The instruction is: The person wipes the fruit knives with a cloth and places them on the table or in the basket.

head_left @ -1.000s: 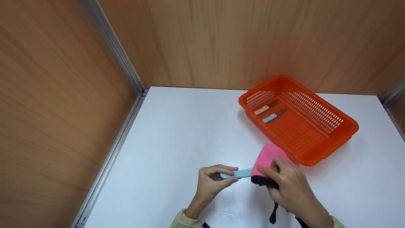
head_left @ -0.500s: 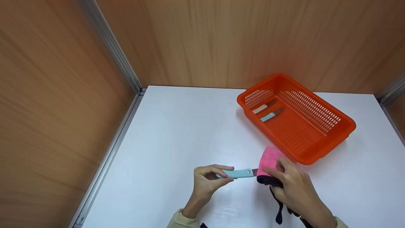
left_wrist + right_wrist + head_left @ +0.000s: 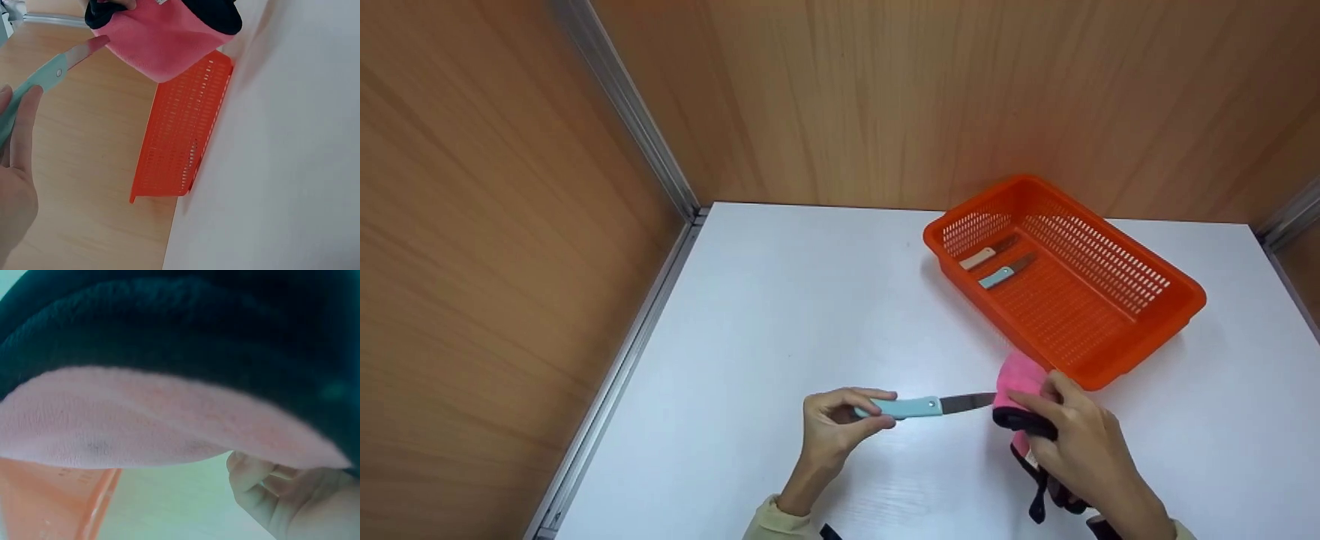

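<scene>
A knife [image 3: 915,406] with a light blue handle and a dark grey blade is pinched at its handle end between the thumb and fingers of my left hand [image 3: 834,427]. The blade points right, and its tip meets the edge of a pink cloth [image 3: 1018,377] with a dark border and a dark hanging loop. My right hand [image 3: 1086,439] grips that cloth, folded, in front of the basket. In the left wrist view, reddish tint shows along the blade [image 3: 84,52] beside the cloth [image 3: 163,42]. Cloth fills most of the right wrist view.
An orange plastic basket [image 3: 1147,346] stands at the back right of the white table [image 3: 750,360]. Inside lie a knife with a beige handle [image 3: 977,259] and one with a light blue handle [image 3: 995,277]. Wooden panels [image 3: 840,105] enclose the back and left.
The knife has slid out of the cloth, baring the blade almost to its tip. My left hand has moved left, and my right hand with the cloth has moved right.
</scene>
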A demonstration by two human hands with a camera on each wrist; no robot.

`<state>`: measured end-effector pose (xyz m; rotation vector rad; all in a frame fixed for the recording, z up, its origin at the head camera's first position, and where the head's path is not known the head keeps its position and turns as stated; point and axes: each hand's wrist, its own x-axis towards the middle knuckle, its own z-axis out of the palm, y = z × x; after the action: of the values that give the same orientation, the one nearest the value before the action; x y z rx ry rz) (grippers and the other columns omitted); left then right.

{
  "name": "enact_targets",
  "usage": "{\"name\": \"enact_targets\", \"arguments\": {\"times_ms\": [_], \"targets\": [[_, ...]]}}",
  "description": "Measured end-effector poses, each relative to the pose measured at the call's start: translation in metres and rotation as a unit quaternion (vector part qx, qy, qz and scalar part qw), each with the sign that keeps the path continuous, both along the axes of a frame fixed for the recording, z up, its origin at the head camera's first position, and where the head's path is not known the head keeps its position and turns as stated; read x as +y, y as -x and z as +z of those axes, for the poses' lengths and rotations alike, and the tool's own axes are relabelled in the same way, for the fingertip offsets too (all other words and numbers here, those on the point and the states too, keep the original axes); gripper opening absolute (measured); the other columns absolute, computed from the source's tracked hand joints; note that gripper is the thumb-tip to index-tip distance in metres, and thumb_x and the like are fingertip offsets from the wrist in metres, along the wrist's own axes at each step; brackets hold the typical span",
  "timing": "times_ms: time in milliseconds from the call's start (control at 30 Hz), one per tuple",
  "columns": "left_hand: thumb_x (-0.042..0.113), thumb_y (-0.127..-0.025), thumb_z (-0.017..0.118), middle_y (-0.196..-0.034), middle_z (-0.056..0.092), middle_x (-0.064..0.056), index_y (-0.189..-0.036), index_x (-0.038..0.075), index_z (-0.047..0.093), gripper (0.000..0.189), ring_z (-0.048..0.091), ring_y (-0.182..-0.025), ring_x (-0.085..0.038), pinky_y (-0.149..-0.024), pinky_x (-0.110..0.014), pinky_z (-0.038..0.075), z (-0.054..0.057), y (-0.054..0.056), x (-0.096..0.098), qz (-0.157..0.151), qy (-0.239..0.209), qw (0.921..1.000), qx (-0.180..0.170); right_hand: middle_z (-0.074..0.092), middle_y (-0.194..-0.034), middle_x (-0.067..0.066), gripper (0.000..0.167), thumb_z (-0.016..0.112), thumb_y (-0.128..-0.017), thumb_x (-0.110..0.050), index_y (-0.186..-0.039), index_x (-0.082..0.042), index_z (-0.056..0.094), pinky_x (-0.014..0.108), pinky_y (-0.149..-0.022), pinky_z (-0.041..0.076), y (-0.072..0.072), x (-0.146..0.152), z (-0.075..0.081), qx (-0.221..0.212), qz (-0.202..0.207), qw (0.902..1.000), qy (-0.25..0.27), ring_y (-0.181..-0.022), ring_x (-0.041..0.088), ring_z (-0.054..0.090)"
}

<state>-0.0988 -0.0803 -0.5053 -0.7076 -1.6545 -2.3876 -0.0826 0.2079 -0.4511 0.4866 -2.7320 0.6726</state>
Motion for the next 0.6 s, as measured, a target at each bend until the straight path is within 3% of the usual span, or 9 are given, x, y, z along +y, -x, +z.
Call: {"name": "enact_targets", "arguments": {"times_ms": [167, 300, 467, 600], "targets": [[-0.012, -0.074, 0.073, -0.096, 0.067, -0.028, -0.079, -0.013, 0.063, 0.011, 0.068, -0.082, -0.038, -0.069, -0.043, 0.059, 0.0, 0.001, -0.005, 0.004, 0.024, 0.9996, 0.016, 0.045, -0.079, -0.003, 0.043, 0.077, -0.058, 0.008, -0.096, -0.011, 0.076, 0.021, -0.052, 0.053, 0.0, 0.006, 0.001, -0.012, -0.021, 0.9992, 0.033, -0.064, 0.013, 0.05], [-0.012, -0.074, 0.072, -0.096, 0.067, -0.028, -0.08, -0.012, 0.063, 0.011, 0.069, -0.08, -0.033, -0.065, -0.043, 0.059, 0.001, 0.001, -0.005, 0.001, 0.042, 0.9985, 0.035, 0.045, -0.076, -0.004, 0.044, 0.078, -0.055, 0.011, -0.094, -0.008, 0.076, 0.019, -0.048, 0.049, 0.0, 0.006, 0.006, 0.024, -0.026, 0.997, 0.069, -0.062, 0.011, 0.048], [-0.012, -0.075, 0.072, -0.094, 0.068, -0.026, -0.081, -0.011, 0.064, 0.01, 0.069, -0.08, -0.032, -0.06, -0.044, 0.058, 0.0, 0.001, -0.001, -0.005, 0.058, 0.997, 0.05, 0.045, -0.076, -0.003, 0.05, 0.082, -0.052, 0.011, -0.097, -0.008, 0.076, 0.018, -0.048, 0.05, -0.001, -0.001, 0.017, 0.07, -0.003, 0.9929, 0.096, -0.061, 0.009, 0.048], [-0.014, -0.074, 0.072, -0.093, 0.069, -0.024, -0.08, -0.01, 0.065, 0.01, 0.069, -0.08, -0.033, -0.057, -0.044, 0.058, -0.002, 0.001, 0.007, 0.005, 0.067, 0.9962, 0.056, 0.046, -0.079, -0.002, 0.045, 0.084, -0.057, 0.006, -0.098, -0.011, 0.076, 0.018, -0.05, 0.051, -0.004, -0.015, 0.017, 0.073, 0.032, 0.9921, 0.097, -0.063, 0.007, 0.047]]}}
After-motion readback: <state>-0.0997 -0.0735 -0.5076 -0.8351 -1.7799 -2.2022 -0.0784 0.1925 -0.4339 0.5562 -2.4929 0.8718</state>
